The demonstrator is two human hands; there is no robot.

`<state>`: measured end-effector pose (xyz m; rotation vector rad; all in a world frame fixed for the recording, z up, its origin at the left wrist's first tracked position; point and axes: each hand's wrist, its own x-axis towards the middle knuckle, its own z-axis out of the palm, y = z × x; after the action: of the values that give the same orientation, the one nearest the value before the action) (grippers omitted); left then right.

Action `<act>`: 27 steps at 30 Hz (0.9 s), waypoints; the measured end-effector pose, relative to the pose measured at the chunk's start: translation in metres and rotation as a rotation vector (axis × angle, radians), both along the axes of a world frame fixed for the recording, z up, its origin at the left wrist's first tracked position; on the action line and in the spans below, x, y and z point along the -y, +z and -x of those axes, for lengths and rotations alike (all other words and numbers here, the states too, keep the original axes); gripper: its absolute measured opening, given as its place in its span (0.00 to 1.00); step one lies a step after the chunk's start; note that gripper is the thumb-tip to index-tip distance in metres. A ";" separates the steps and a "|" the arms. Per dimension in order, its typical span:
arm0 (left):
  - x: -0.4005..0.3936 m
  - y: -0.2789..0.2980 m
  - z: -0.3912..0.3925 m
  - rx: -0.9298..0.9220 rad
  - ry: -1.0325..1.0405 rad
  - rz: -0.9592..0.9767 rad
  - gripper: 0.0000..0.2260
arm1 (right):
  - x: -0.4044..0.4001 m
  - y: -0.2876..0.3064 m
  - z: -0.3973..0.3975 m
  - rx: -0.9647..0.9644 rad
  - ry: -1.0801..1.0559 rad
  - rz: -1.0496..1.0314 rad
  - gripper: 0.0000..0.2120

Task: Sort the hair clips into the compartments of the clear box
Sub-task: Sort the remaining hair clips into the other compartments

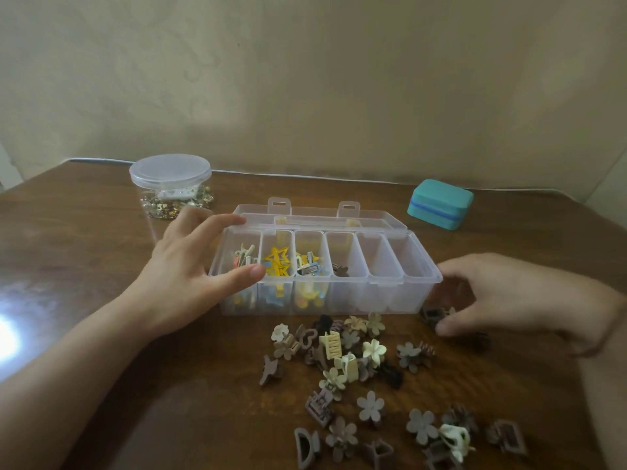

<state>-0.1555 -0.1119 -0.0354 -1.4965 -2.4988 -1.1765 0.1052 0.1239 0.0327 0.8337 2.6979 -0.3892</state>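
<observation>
A plain beige wall backs the brown wooden worktop. The right hand has its fingers curled, closing on a dark clip just beside the clear box — whether it is gripped yet I cannot tell. The left hand, fingers spread, braces the box's left end. Likely step: picking up a brown clip; next it needs lifting to the fourth compartment, where one brown clip lies. The first three hold coloured clips — the last two look empty. The loose hair clips lie in front of the box.

Head view looks forward-down, close over the table.
</observation>
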 end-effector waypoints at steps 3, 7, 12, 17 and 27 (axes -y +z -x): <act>0.001 0.001 -0.003 -0.087 -0.038 -0.022 0.38 | -0.001 -0.008 0.004 0.032 -0.017 0.020 0.13; 0.001 0.003 -0.006 -0.105 -0.103 -0.035 0.37 | -0.005 -0.001 -0.002 0.014 0.001 -0.003 0.09; 0.001 0.005 -0.008 -0.157 -0.140 -0.058 0.37 | -0.016 0.012 -0.017 -0.211 -0.059 -0.074 0.07; -0.001 0.003 -0.013 -0.181 -0.212 -0.059 0.32 | 0.012 0.010 0.000 -0.998 -0.083 -0.130 0.09; 0.000 -0.003 -0.001 0.039 -0.010 0.134 0.46 | 0.054 -0.024 0.033 -0.837 0.135 -0.240 0.24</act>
<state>-0.1545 -0.1114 -0.0382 -1.5306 -2.6481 -1.0690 0.0723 0.0703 0.0082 0.6247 3.6115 -0.4657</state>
